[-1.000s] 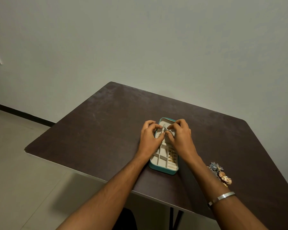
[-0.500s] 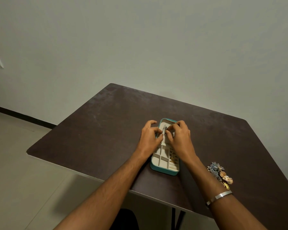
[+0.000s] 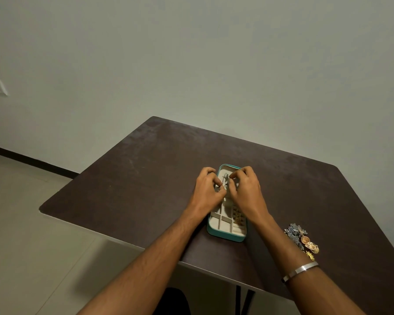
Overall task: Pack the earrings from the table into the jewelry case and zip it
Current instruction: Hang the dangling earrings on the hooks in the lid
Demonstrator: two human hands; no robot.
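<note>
A teal jewelry case point(image 3: 223, 236) lies open on the dark brown table point(image 3: 146, 183), its cream inside split into small compartments. Gold earrings point(image 3: 238, 218) sit in its right-hand compartments. My left hand point(image 3: 208, 189) and my right hand point(image 3: 246, 189) hover over the far half of the case, fingertips pinched together on a small silver earring point(image 3: 226, 181). The middle of the case is hidden under my hands. A cluster of loose earrings point(image 3: 301, 238), blue-grey, copper and gold, lies on the table to the right of my right forearm.
The table's near edge point(image 3: 123, 243) runs diagonally below my forearms, with tiled floor point(image 3: 32, 258) beyond it on the left. A plain wall point(image 3: 191, 64) stands behind the table. A silver bracelet point(image 3: 300, 270) circles my right wrist.
Both hands stay over the case's far half. Their fingers have shifted slightly around the silver earring, which now sits lower, close to the case's lining.
</note>
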